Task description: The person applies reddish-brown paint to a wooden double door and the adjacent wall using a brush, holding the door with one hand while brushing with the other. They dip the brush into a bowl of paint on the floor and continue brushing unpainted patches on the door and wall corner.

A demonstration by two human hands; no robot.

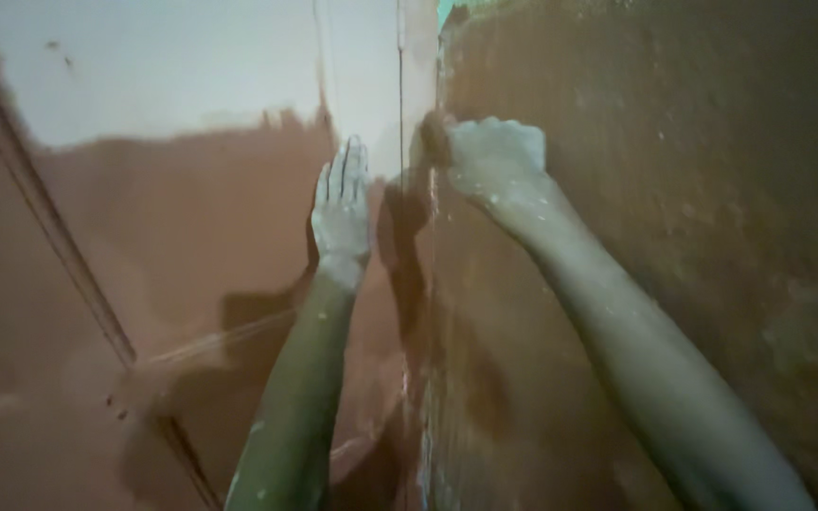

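Left hand [341,210]: fingers straight and together, palm laid flat on the reddish-brown wall [191,246], dusted white. Right hand [489,156]: curled into a fist, pressed at the vertical corner edge [418,312]; whether it holds anything cannot be told. White plastered area [172,66]: above the left hand. Darker rough wall [693,189]: right of the edge

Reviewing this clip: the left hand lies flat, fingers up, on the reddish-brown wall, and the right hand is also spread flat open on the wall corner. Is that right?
Not quite. The head view shows the right hand closed into a fist at the pale vertical corner edge, not spread flat. The left hand does lie flat, fingers up, on the reddish-brown wall.
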